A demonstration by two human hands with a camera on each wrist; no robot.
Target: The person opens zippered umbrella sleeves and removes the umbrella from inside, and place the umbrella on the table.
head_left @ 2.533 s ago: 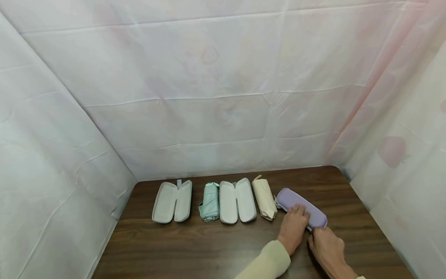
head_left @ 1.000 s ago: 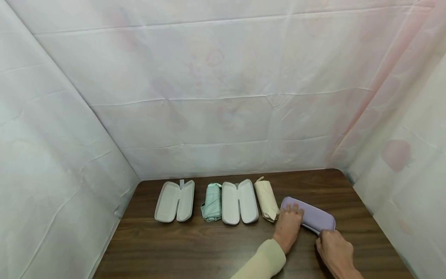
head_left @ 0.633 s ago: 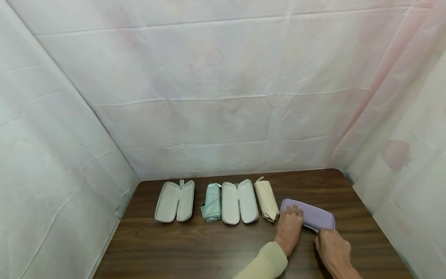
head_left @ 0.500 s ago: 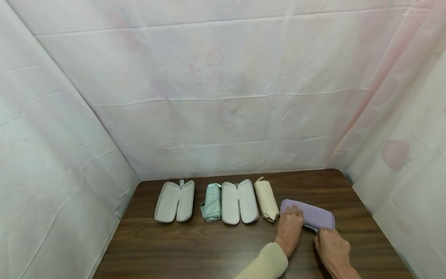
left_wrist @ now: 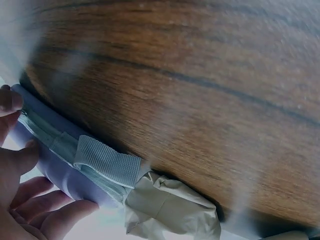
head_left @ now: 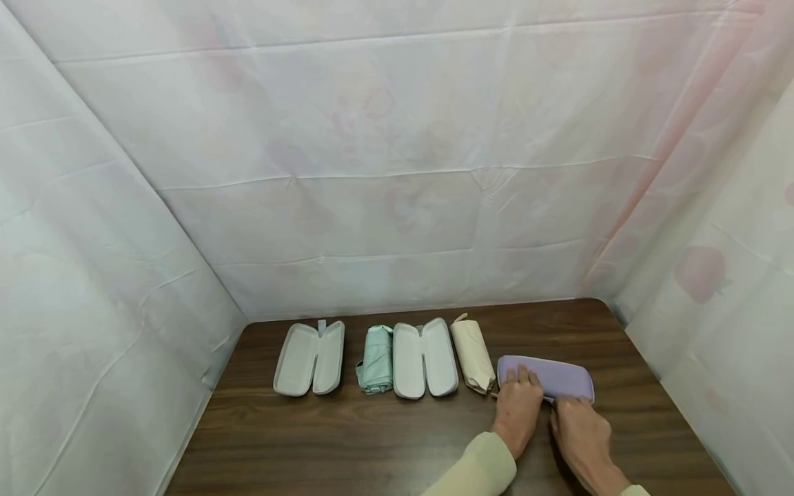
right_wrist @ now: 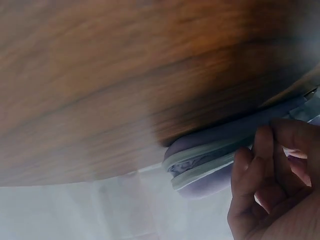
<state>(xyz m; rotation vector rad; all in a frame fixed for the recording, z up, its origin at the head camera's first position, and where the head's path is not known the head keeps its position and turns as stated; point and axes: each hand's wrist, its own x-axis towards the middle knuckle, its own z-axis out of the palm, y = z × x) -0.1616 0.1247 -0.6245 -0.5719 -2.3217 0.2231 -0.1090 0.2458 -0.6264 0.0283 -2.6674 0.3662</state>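
A purple zip case [head_left: 561, 377] lies near the table's right side, long side toward me. My left hand [head_left: 520, 410] holds its left part, fingers on top and thumb against the zipped side [left_wrist: 45, 135]. My right hand [head_left: 582, 430] pinches at the zip on the front edge; the pull itself is hidden by fingers. In the right wrist view, the zip gapes at the case's end [right_wrist: 200, 187], and something patterned shows faintly inside. A grey webbing loop [left_wrist: 107, 160] sits on the left end, close to a cream folded umbrella [head_left: 473, 355].
Left of the cream umbrella stand an opened pale-lined case [head_left: 406, 362], a mint-green folded umbrella [head_left: 375, 358] and another opened case [head_left: 294, 362], in a row. The brown wooden table [head_left: 347, 448] is bounded by white fabric walls [head_left: 384, 207] behind and at both sides.
The purple case has turned from slanting to nearly level. My right hand has worked leftward along its front edge, nearer my left hand, which has shifted to the case's left part.
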